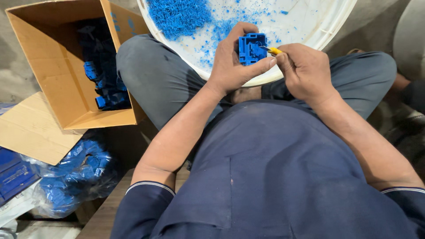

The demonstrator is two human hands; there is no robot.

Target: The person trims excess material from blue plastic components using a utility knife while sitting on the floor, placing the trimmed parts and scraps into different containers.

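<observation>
The left hand wraps around a small blue plastic part, thumb along its near edge and fingers curled behind its far side, so the part sits upright with its open, ribbed face turned toward the person. The right hand is pinched tight around a small knife with a yellow handle; only a short bit of the handle and the blade tip show past the fingertips. The knife lies roughly level, pointing left, and its tip touches the right edge of the blue part. So the part lies just to the left of the right hand, with the two hands almost touching at thumb and fingertip. Both forearms come up from the bottom corners and bend inward to meet above the lap, the left wrist cocked slightly back, the right knuckles facing up.

Beneath the hands is a wide white tub resting against the knees, with a heap of blue plastic shavings at its far left and loose flecks scattered across it. Well apart to the left stands an open cardboard box holding more blue parts. Below it lies a clear plastic bag of similar blue pieces, beside a flat cardboard sheet.
</observation>
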